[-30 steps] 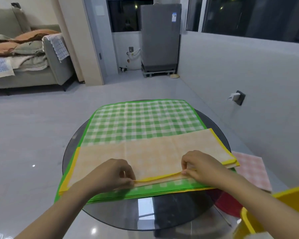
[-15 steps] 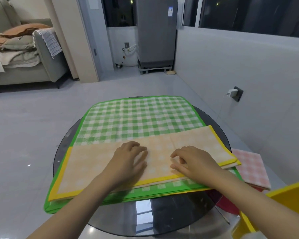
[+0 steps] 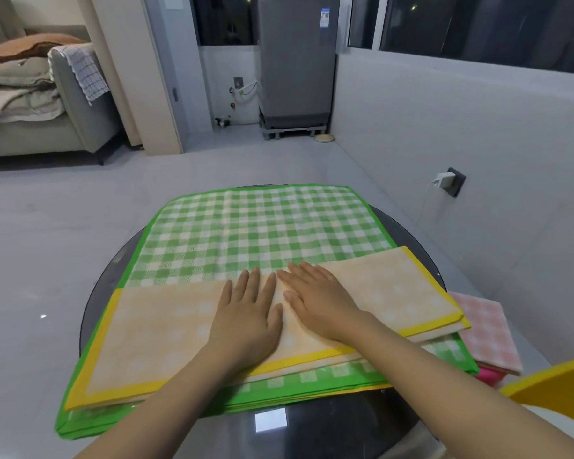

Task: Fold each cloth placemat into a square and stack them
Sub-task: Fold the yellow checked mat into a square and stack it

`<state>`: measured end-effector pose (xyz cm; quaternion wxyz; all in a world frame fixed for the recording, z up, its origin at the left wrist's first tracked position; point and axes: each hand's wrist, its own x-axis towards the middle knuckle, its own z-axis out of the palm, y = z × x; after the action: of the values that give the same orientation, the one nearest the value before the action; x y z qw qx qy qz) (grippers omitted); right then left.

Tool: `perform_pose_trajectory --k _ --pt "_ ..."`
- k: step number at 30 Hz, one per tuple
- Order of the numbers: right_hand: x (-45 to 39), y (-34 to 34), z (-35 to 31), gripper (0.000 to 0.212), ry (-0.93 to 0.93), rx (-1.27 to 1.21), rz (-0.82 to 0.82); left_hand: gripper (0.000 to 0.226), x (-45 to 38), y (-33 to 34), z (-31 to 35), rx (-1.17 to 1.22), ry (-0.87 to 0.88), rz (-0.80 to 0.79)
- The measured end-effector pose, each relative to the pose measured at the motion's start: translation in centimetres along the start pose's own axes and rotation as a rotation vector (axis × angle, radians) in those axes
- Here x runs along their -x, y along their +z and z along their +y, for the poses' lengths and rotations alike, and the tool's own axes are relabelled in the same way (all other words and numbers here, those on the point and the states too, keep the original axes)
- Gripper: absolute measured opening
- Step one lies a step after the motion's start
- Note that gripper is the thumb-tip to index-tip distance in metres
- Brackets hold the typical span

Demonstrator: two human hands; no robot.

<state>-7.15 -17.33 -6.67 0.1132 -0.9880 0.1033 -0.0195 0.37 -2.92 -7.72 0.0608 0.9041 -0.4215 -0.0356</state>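
Both hands flat, palms down, fingers spread, side by side at the middle of the yellow placemat (image 3: 166, 329); neither grips anything. Left hand (image 3: 247, 321) and right hand (image 3: 318, 301) nearly touch. Yellow placemat is folded in half into a long strip, lying on the near part of the green checked placemat (image 3: 256, 226) on the round glass table (image 3: 312, 429). Pink folded placemat (image 3: 487, 332) sits just right.

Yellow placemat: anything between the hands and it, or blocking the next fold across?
Nothing visible. The left hand and right hand lie flat, palms down, directly on the half-folded yellow placemat, side by side near its middle. Its top is otherwise bare; it rests on the green checked placemat.
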Motion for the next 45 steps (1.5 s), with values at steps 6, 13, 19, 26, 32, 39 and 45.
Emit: perform_pose_trajectory --k 6,13,19,26,32,39,45 --pt "0.7 0.0 3.0 0.055 0.112 0.015 -0.027 0.086 -0.1 0.2 -0.2 0.004 0.008 0.019" --pt "2.8 -1.8 9.8 0.060 0.389 0.077 0.007 0.084 -0.1 0.3 -0.1 -0.005 0.025 0.015" --pt "2.9 -1.9 10.2 0.061 0.417 0.079 -0.001 0.071 -0.1 0.2 0.0 -0.005 0.016 -0.002" --pt "1.6 -2.0 3.6 0.053 0.208 -0.132 -0.020 0.060 -0.1 -0.2 0.2 0.001 0.007 -0.024" --pt "0.1 0.1 -0.6 0.052 0.026 -0.041 -0.054 0.057 -0.3 -0.4 -0.1 0.033 0.018 -0.015" --pt "-0.1 0.7 -0.4 0.058 0.033 0.068 -0.091 0.057 1.3 -1.0 -5.9 0.041 -0.062 0.018" --pt "0.1 0.7 -0.5 0.058 0.031 0.073 -0.083 0.070 4.0 -1.4 -11.9 -0.009 -0.206 0.048"
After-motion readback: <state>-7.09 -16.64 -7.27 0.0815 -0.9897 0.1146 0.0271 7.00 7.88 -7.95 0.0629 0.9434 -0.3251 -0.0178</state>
